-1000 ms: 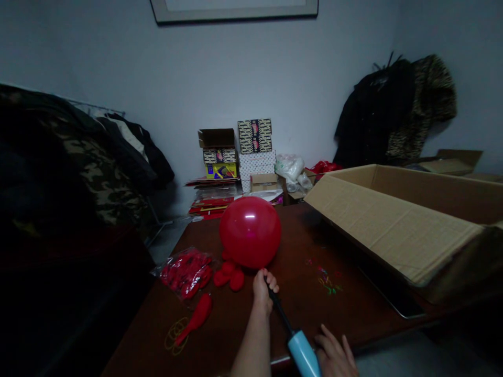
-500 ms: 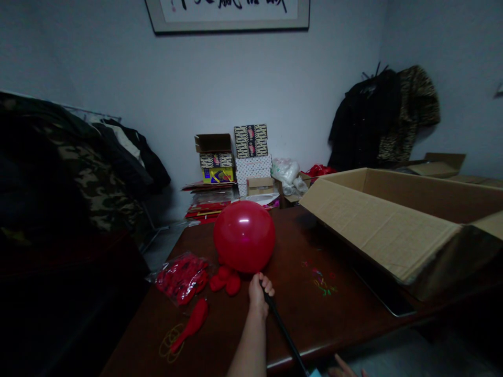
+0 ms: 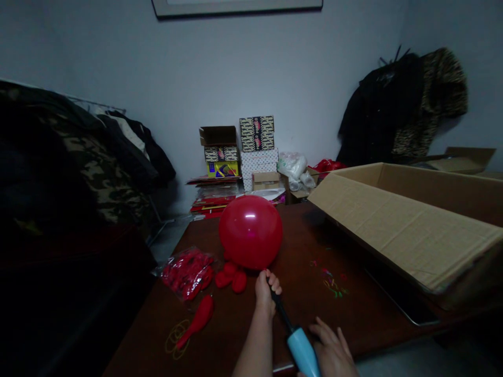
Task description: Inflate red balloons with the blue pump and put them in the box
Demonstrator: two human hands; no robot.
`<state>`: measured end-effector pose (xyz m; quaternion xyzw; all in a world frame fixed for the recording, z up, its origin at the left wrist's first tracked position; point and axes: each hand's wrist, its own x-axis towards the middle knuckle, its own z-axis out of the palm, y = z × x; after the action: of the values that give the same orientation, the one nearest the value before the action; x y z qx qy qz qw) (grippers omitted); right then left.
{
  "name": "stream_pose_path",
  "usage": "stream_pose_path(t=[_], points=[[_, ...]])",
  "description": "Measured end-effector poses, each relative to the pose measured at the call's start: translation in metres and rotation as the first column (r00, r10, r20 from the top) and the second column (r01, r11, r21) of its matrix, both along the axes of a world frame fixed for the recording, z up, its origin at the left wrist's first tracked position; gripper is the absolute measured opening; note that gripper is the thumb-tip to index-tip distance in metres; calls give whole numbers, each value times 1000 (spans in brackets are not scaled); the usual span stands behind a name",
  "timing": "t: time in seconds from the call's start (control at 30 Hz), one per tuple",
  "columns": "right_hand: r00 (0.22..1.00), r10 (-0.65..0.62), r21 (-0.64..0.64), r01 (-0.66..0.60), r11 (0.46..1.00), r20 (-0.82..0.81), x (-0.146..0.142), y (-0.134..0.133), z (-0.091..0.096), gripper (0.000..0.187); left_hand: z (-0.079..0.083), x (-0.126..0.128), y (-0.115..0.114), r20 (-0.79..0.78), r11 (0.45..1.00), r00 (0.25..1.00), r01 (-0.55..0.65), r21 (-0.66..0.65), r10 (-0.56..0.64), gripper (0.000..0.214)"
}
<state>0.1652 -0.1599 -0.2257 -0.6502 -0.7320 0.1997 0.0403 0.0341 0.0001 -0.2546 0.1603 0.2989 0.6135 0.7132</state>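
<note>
A round red balloon (image 3: 250,231) stands inflated over the dark wooden table (image 3: 306,309), fixed to the black nozzle of a hand pump. My left hand (image 3: 266,289) is closed around the balloon's neck and the nozzle tip. The pump's light blue barrel (image 3: 302,352) slants toward me. My right hand (image 3: 332,352) wraps round the barrel's lower end at the table's near edge.
A clear bag of red balloons (image 3: 186,270), loose flat red balloons (image 3: 231,277), one long red balloon (image 3: 198,319) and yellow rubber bands (image 3: 176,335) lie left. Coloured bands (image 3: 332,280) lie right. A large open cardboard box (image 3: 408,222) fills the right side. Stacked boxes (image 3: 239,152) stand by the wall.
My right hand pulled the blue barrel back out of sight, then pushed it forward again. The balloon looks slightly larger. My left hand stayed on the neck.
</note>
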Motion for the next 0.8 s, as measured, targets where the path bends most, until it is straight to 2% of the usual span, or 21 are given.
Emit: stream_pose_path(t=[0.1,0.23,0.5,0.6,0.73,0.8], points=[[999,-32,54,34,998,-38,-14,16,22,51,-1,-1,2,7,1000,1000,13,-8,-13,26],[991,-106,139,117,983,-83,-30,30,29,46,-2,-2,4,7,1000,1000,18,-16,-18,27],[991,-122,134,128,983,-51,-27,24,21,53,-2,0,3,-29,1000,1000,10,-3,-10,29],[995,-93,129,98,987,-42,-25,19,18,50,-2,0,1,-25,1000,1000,13,7,-13,29],[996,-85,184,88,979,-24,-18,5,-2,47,-2,1,0,-25,1000,999,23,1,-23,28],[993,-117,236,115,965,-6,-12,-6,-16,35,-1,1,-1,-22,1000,1000,20,1,-20,28]])
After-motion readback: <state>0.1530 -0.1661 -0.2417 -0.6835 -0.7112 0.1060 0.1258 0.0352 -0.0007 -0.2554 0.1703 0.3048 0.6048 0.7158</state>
